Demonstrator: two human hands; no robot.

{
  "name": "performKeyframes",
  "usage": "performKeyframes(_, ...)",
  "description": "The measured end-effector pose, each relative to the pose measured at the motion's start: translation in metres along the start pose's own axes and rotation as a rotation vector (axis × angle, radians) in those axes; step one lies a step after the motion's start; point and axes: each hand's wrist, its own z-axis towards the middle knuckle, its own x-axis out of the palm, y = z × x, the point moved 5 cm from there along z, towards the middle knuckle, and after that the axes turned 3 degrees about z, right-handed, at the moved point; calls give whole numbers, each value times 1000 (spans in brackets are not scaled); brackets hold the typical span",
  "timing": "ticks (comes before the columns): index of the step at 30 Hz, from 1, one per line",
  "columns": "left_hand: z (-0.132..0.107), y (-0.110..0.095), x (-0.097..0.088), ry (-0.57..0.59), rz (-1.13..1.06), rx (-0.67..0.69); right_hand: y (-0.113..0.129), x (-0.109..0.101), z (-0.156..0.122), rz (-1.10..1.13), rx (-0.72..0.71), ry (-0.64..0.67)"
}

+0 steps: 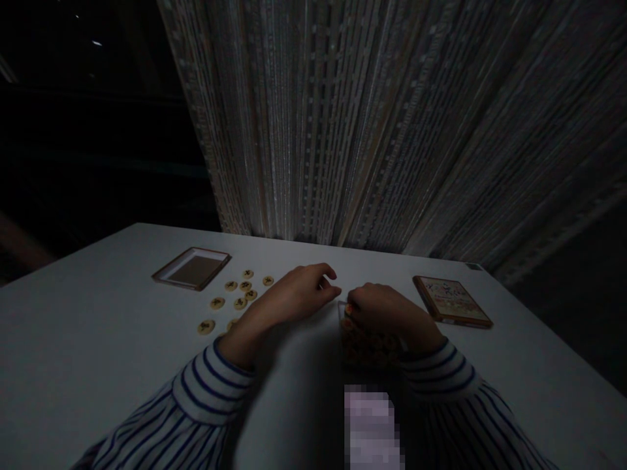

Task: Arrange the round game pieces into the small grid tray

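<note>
My left hand (294,295) rests on the white table (98,339) with its fingers curled and thumb and forefinger pinched; what they hold is too small to make out. Several round pale game pieces (240,297) with dark marks lie scattered just left of it. My right hand (386,310) is closed over the far edge of a clear tray of orange pieces (365,349), which lies under my wrist. Both sleeves are striped blue and white.
An open shallow box half (192,268) lies at the far left of the pieces. A printed box lid (451,300) sits to the right. A string curtain (392,124) hangs behind the table. A blurred patch covers the near edge.
</note>
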Motion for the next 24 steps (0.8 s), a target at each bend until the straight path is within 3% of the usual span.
performKeyframes(24,-3,-2,-1,42,58,15,4,13,4,-42,-53,-60)
